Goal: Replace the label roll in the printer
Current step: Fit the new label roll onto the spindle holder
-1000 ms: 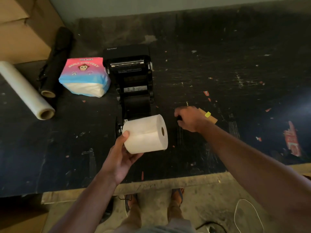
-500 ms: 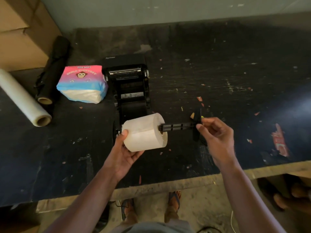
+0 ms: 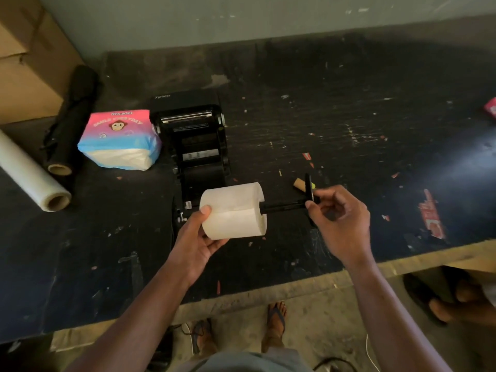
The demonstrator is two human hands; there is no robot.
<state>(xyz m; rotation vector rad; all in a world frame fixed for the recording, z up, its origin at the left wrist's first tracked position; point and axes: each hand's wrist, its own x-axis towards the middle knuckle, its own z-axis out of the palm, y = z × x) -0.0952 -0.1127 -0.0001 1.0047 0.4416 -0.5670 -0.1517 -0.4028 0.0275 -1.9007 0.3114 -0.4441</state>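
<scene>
A black label printer (image 3: 197,135) stands open on the dark table (image 3: 349,116), its lid folded back. In front of it my left hand (image 3: 196,242) grips a white label roll (image 3: 232,210) from below and the left. A black spindle (image 3: 284,206) with a round end flange pokes into the roll's core from the right. My right hand (image 3: 339,218) pinches the spindle at its flange end. A brown empty core (image 3: 299,183) lies on the table just behind the flange.
Left of the printer sit a pink and blue tissue pack (image 3: 120,139), a black roll (image 3: 71,122) and a clear film roll (image 3: 32,173). Cardboard boxes (image 3: 29,63) stand at the far left. The table's front edge (image 3: 268,291) runs below my hands.
My right hand picked the spindle up off the table by the empty core and pushed its tip into the roll's core. The left hand kept the roll in place.
</scene>
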